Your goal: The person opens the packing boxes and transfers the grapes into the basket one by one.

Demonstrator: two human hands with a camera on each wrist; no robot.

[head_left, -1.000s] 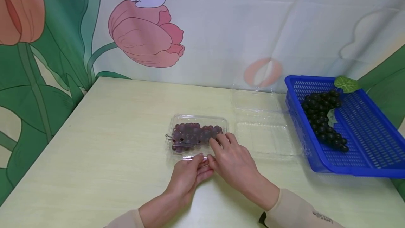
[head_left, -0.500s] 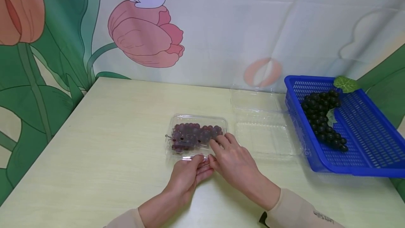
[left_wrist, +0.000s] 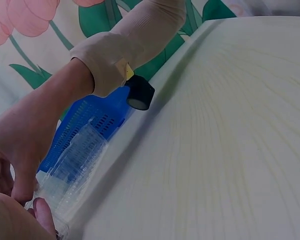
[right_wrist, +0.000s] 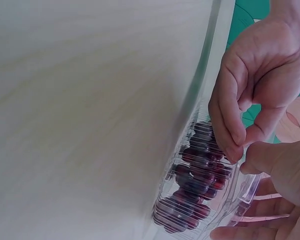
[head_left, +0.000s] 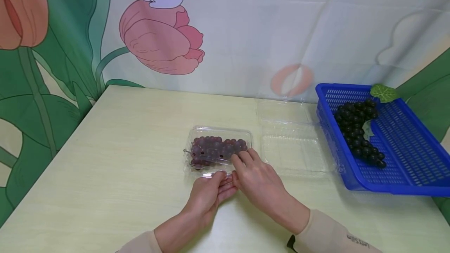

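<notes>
While both hands pinch the near rim of the clear clamshell box (head_left: 218,149) of red grapes (head_left: 216,150) at mid-bench (head_left: 123,159), press evenly. Left hand (head_left: 207,195) with fingers curled on the front lip, right hand (head_left: 258,180) with fingertips on the lid by the corner. Squeeze along the seam until latched; avoid crushing the fruit.

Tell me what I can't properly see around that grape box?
- Head view: the clear box's near edge, hidden by both hands.
- Head view: whether its lid is fully snapped; too small.
- Left wrist view: the left hand is cut off by the frame edge.
- Right wrist view: red grapes blurred behind ribbed plastic.
</notes>
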